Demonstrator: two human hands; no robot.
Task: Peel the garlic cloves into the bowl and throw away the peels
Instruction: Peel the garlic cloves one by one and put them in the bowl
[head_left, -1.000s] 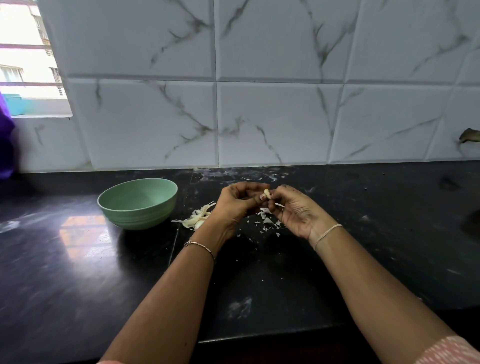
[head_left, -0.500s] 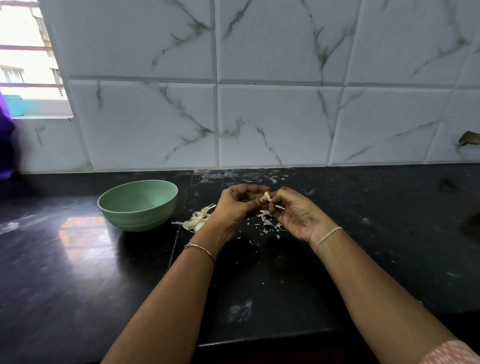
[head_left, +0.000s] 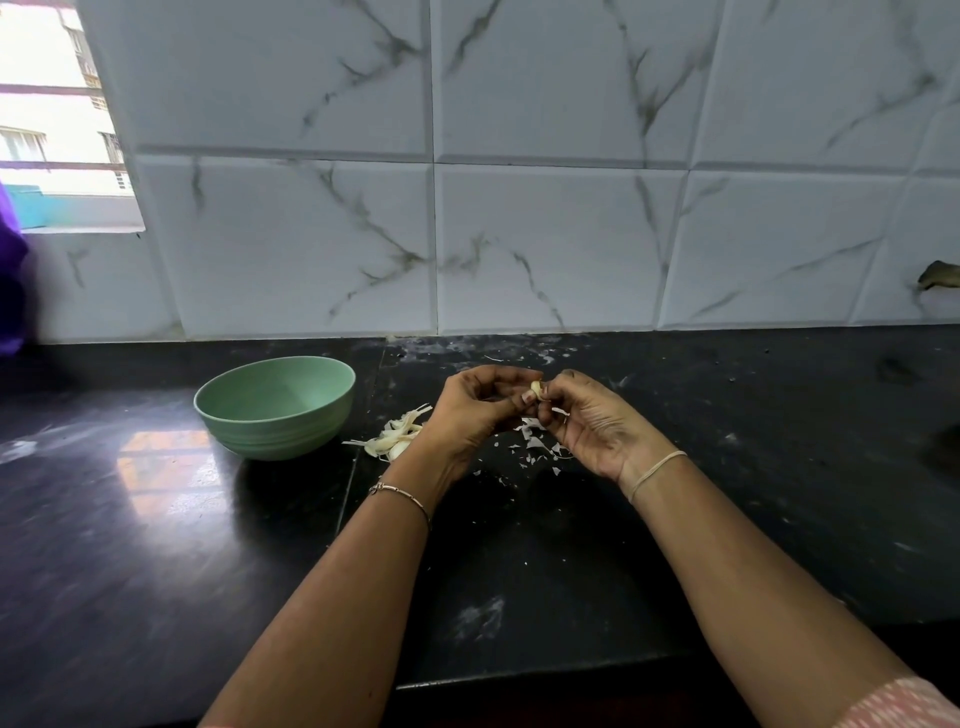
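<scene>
We see the small pale garlic clove (head_left: 535, 387) pinched between the curled fingertips of both hands, left hand (head_left: 475, 410) and right hand (head_left: 592, 423) meeting above the black stone table (head_left: 727, 467) at mid-frame. The round pale-green bowl (head_left: 275, 434) stands to the left of them in the frame, a heap of papery white peels (head_left: 395, 439) lying between it and the left hand, so we judge that hand nearer for the drop. The clove shows too small for us to tell its long axis.
</scene>
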